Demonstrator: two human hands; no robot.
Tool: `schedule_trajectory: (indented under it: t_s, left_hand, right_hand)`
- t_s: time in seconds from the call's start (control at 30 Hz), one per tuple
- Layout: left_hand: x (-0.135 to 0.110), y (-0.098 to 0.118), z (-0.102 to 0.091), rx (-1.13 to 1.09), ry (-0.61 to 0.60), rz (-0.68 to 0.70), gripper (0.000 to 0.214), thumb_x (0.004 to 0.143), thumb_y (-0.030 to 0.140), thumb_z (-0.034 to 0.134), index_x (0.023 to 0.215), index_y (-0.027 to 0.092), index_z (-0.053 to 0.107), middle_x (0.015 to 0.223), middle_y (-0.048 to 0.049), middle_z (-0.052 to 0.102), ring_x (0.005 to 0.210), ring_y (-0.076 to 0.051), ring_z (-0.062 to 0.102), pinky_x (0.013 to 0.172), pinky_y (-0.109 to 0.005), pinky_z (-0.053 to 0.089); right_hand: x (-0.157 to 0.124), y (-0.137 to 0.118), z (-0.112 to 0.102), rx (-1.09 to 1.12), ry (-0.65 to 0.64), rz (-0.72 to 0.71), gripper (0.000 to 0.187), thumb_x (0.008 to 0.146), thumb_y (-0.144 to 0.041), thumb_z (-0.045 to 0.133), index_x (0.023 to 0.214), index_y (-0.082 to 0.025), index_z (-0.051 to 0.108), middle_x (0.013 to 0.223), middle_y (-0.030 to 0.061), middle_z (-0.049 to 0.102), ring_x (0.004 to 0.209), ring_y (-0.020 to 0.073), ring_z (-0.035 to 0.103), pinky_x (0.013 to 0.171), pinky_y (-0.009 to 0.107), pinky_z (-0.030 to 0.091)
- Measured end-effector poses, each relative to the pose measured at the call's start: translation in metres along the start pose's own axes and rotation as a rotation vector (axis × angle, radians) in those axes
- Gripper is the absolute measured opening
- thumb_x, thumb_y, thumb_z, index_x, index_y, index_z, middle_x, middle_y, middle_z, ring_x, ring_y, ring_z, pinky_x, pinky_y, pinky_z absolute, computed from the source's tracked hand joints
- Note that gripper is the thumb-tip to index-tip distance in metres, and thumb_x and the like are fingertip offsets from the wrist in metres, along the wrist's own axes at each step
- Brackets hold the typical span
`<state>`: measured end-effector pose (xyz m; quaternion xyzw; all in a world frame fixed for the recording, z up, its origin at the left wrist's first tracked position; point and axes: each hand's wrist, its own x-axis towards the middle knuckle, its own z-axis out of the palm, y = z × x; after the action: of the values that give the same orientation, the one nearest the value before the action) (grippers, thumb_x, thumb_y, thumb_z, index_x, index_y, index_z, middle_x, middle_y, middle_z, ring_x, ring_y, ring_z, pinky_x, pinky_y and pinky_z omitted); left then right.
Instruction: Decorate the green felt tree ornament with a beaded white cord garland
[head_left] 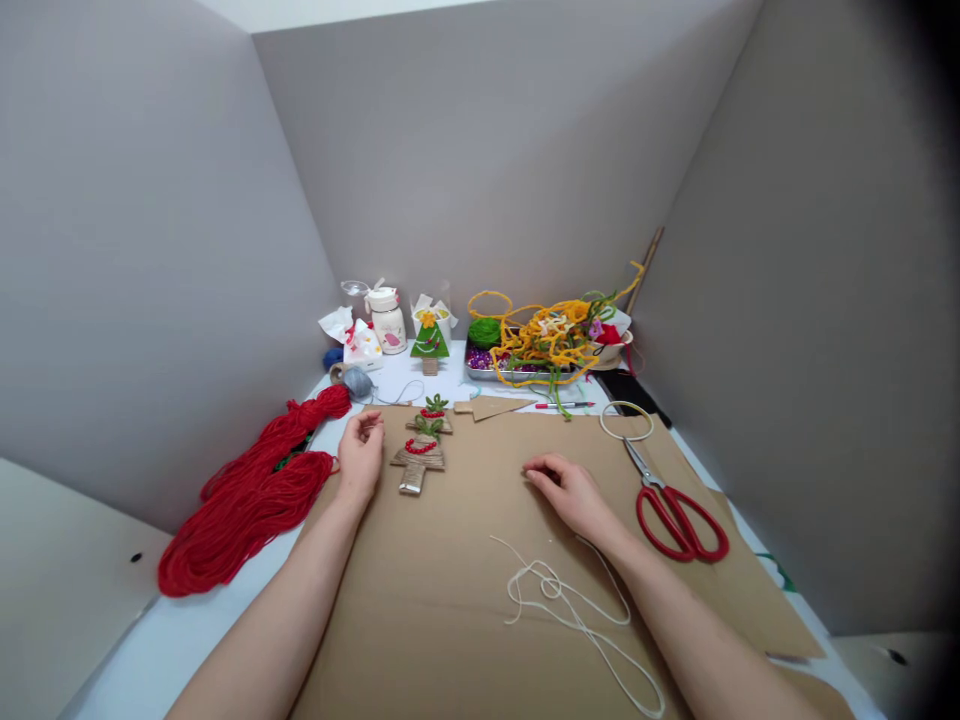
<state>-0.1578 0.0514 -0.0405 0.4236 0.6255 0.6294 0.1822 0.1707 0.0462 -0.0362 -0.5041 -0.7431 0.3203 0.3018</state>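
My left hand (361,456) is beside the left edge of the cardboard sheet (450,600), its fingers curled in toward the thumb. Anything in that pinch is too small to make out. Just right of it lie two small brown string-wrapped tree shapes with red bead strands and green bows; the front tree (417,462) partly covers the rear tree (439,415). My right hand (568,492) hovers or rests over the middle right of the cardboard, fingers bent close to the thumb; what they hold, if anything, is hidden. Nearer me lies loose white cord (559,590), partly by my right forearm.
Red-handled scissors (671,510) and a hoop (626,420) lie at right. Red yarn (247,500) fills the left side. Behind stand a white bottle (386,320), a green felt tree (430,342) and a tray (480,372) with yellow yarn (551,335). Grey panels (487,150) enclose the table.
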Motion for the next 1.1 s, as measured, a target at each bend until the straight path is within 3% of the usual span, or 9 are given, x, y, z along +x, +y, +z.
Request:
schedule_trajectory:
  t_s: [0.13,0.27,0.43,0.67,0.77,1.1]
  left_hand:
    - [-0.004,0.003,0.002,0.063,-0.027,0.034,0.025,0.073,0.026,0.056,0.097,0.018,0.056,0.091,-0.0042,0.06,0.082,-0.017,0.058,0.079,-0.031,0.046]
    - [-0.012,0.011,0.005,0.285,-0.104,0.068,0.035,0.074,0.034,0.058,0.105,0.019,0.052,0.097,-0.0058,0.058,0.083,-0.019,0.058,0.078,-0.034,0.047]
    - [-0.028,0.027,0.006,0.442,-0.291,0.162,0.059,0.071,0.046,0.062,0.121,0.022,0.043,0.115,-0.0098,0.049,0.099,-0.023,0.055,0.086,-0.039,0.044]
    - [-0.039,0.045,0.001,0.599,-0.61,0.361,0.081,0.062,0.044,0.071,0.133,0.03,0.035,0.134,-0.0102,0.036,0.124,-0.033,0.038,0.101,-0.05,0.03]
    - [-0.04,0.044,0.002,0.632,-0.624,0.362,0.074,0.066,0.039,0.067,0.132,0.031,0.036,0.133,-0.0097,0.037,0.125,-0.032,0.038,0.101,-0.05,0.03]
    - [-0.035,0.034,0.005,0.639,-0.499,0.352,0.063,0.073,0.039,0.061,0.13,0.026,0.038,0.123,-0.0109,0.044,0.115,-0.029,0.048,0.094,-0.047,0.036]
  right_hand:
    - [0.0,0.001,0.001,-0.008,0.002,-0.001,0.022,0.083,-0.032,0.05,0.089,-0.019,0.066,0.095,0.0055,0.066,0.089,0.0192,0.06,0.081,0.031,0.043]
    - [0.0,0.001,0.0,-0.011,-0.001,0.003,0.022,0.084,-0.032,0.049,0.089,-0.019,0.066,0.095,0.0054,0.066,0.089,0.019,0.06,0.081,0.03,0.043]
    - [0.0,0.001,0.0,-0.005,-0.018,0.013,0.024,0.084,-0.034,0.049,0.089,-0.019,0.066,0.095,0.0056,0.066,0.089,0.0194,0.06,0.08,0.03,0.043]
    - [-0.001,0.0,-0.002,-0.011,-0.016,0.01,0.023,0.084,-0.033,0.049,0.09,-0.019,0.066,0.096,0.0056,0.066,0.089,0.0195,0.06,0.082,0.03,0.043]
    - [-0.001,0.001,-0.002,-0.005,-0.017,0.005,0.023,0.084,-0.033,0.049,0.09,-0.019,0.066,0.095,0.0055,0.066,0.089,0.0195,0.06,0.081,0.03,0.043]
    - [-0.001,0.001,-0.001,0.008,-0.011,-0.006,0.022,0.084,-0.031,0.049,0.089,-0.019,0.066,0.095,0.0056,0.066,0.089,0.0193,0.059,0.081,0.03,0.043]
